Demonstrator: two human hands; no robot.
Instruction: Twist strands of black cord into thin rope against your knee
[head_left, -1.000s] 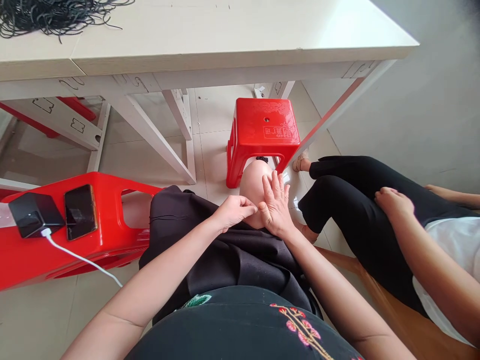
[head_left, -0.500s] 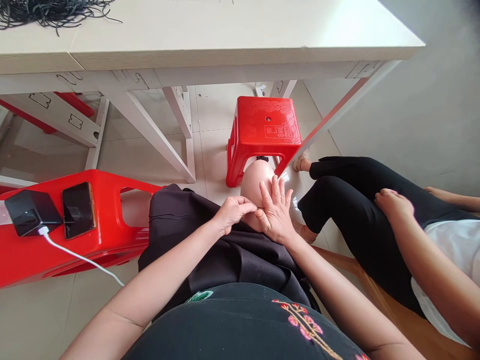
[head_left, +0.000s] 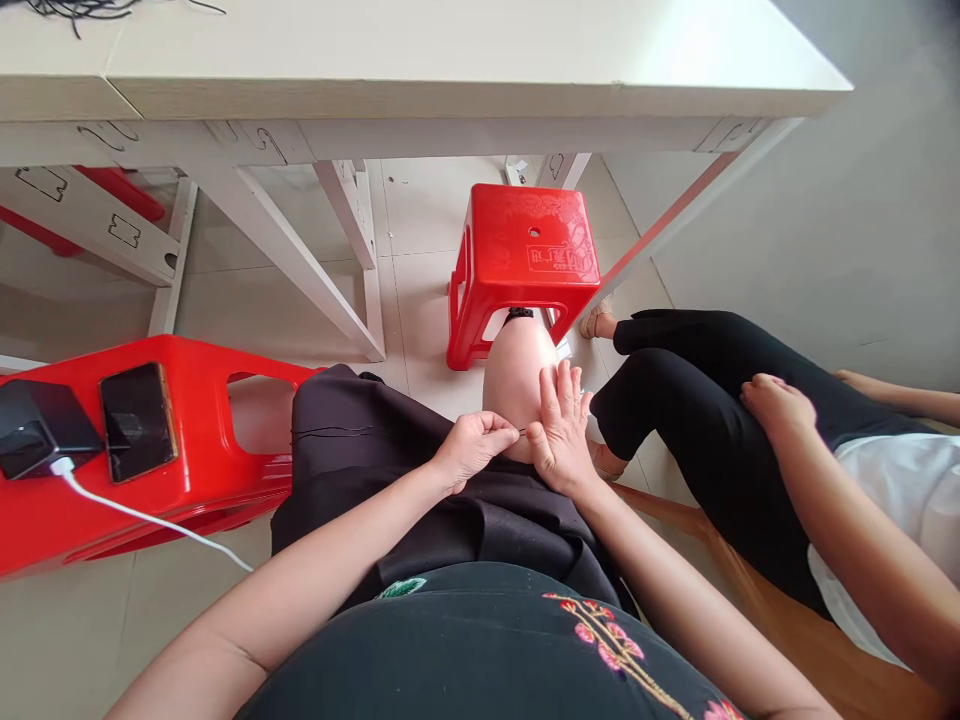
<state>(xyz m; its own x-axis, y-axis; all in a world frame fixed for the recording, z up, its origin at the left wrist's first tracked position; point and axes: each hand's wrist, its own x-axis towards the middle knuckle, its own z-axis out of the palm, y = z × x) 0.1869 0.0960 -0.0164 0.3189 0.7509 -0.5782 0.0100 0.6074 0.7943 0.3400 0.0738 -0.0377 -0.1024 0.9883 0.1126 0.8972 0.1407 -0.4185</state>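
Observation:
Over my bare knee (head_left: 517, 375), my left hand (head_left: 476, 450) is closed in a pinch on a thin dark strand (head_left: 523, 432). Only a short length of it shows, running from my fingertips toward the other hand. My right hand (head_left: 562, 430) lies with fingers stretched out against the side of the knee. The strand meets it near the thumb, and what lies under the palm is hidden. Dark cloth (head_left: 360, 420) covers my thigh beside the left hand.
A pale table (head_left: 375, 45) stands ahead, with black strands (head_left: 82, 8) at its far left. A red stool (head_left: 525, 235) is beneath it. Left, another red stool (head_left: 202, 420) holds a phone (head_left: 137, 420) and a black charger (head_left: 41, 430). A person (head_left: 705, 400) sits right.
My right hand has slid slightly forward and right over the knee, and my left hand has shifted a little with it. My view has also shifted slightly. The left pinch holds.

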